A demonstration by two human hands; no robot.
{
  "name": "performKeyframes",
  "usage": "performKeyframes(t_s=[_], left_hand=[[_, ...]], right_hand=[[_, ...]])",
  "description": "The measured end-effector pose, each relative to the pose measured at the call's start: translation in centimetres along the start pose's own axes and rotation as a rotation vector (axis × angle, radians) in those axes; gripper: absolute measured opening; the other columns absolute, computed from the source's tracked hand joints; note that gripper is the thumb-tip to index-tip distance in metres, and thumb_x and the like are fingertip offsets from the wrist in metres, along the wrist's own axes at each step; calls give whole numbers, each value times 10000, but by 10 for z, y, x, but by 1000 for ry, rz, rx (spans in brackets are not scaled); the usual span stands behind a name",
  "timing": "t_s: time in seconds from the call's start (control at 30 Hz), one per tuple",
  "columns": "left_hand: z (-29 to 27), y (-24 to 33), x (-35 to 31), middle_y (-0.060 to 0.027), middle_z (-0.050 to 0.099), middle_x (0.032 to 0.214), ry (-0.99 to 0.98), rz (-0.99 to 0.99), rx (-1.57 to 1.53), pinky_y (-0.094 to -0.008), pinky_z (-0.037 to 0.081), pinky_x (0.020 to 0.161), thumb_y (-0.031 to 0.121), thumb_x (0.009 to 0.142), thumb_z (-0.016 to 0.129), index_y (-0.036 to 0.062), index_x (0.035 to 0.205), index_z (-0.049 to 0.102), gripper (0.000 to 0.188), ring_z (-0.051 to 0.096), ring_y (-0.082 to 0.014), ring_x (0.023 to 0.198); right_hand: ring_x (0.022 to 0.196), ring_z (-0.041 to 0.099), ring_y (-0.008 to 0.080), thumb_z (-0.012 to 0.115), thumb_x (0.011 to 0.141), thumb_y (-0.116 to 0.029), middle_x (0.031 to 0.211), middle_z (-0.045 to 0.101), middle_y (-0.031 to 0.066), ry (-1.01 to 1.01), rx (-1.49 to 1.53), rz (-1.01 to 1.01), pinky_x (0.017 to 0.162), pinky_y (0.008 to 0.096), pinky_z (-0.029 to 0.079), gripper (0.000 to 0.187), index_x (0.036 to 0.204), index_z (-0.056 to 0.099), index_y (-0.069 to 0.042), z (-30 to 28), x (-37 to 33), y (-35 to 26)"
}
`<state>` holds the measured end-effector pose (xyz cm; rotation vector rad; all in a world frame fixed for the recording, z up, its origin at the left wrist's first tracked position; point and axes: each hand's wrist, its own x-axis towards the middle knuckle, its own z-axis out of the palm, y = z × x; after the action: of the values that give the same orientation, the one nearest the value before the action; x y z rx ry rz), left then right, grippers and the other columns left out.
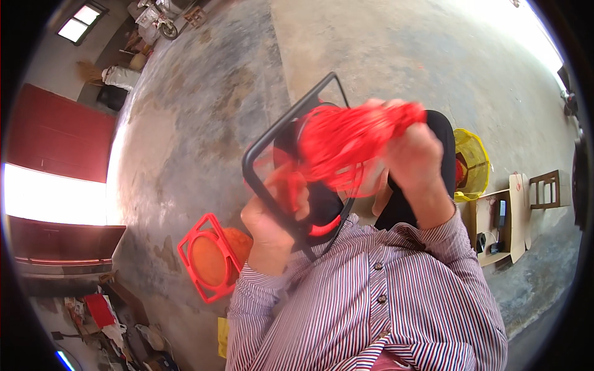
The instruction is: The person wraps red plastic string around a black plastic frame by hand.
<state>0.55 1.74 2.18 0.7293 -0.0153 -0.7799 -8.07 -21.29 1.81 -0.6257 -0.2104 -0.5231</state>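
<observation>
My right hand [416, 157] is closed round a thick bundle of red strands [349, 142], blurred by motion, raised in front of my lap. My left hand [269, 219] is closed on the side of a black tubular frame [291, 113], with some red strands passing over its fingers. The frame is tilted, with rounded corners, and stands over my dark-trousered legs. The bundle lies across the frame's opening and hides part of it. A red curved piece [326, 227] shows near the frame's lower end.
On the floor at my left is a red plastic frame [210, 295] with an orange round panel. To my right stand a yellow basket [479, 151], an open box [515, 238] with small devices inside, and a wooden stool [557, 188]. A motorcycle [166, 28] is parked far left.
</observation>
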Motion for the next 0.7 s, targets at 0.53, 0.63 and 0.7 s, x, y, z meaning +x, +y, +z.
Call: performKeyframes(t_s=[0.53, 0.63, 0.7], left_hand=[[-52, 15, 17, -175, 612, 824, -183, -260, -16, -276, 337, 415, 304, 947, 476, -38, 1017, 623, 379, 461, -163, 507], [-26, 8, 14, -215, 628, 1061, -196, -121, 172, -248, 341, 430, 303, 976, 480, -50, 1237, 547, 444, 500, -134, 562], [4, -2, 6, -215, 620, 1093, -125, -38, 262, -244, 348, 432, 298, 979, 479, -43, 1237, 547, 432, 516, -138, 579]], right_hand=[[673, 603, 145, 692, 849, -371, 781, 631, 35, 224, -1052, 648, 617, 287, 486, 403, 937, 635, 18, -68, -46, 40], [719, 638, 201, 720, 822, -367, 790, 663, 149, 26, -1411, 496, 655, 345, 496, 418, 916, 622, 28, -56, -35, 67], [740, 633, 184, 709, 841, -332, 797, 662, 111, 128, -1130, 449, 657, 327, 501, 355, 921, 610, -1, -46, -21, 78]])
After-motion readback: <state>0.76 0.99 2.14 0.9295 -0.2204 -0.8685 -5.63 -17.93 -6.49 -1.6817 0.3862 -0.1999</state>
